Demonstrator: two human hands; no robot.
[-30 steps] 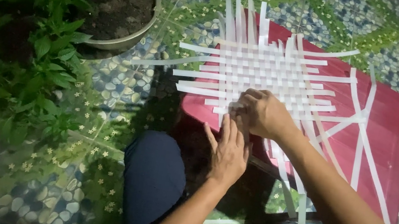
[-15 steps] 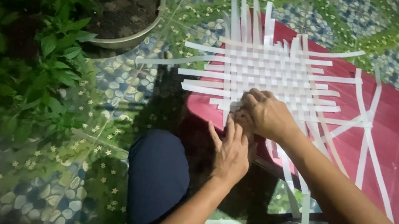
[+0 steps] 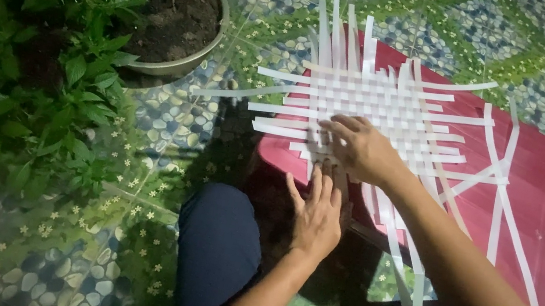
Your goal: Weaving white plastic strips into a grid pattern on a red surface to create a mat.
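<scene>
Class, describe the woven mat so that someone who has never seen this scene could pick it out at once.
Find the red stool on the pebble-patterned floor. On its near-left part lies the woven mat, under both hands. Unlike the loose strips beside it, its white strips are interlaced in a grid.

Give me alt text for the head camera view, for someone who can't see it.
Two bare hands, left hand and right hand, press on a woven mat of white strips lying on a red stool. A potted plant stands nearby on patterned tiles.
</scene>
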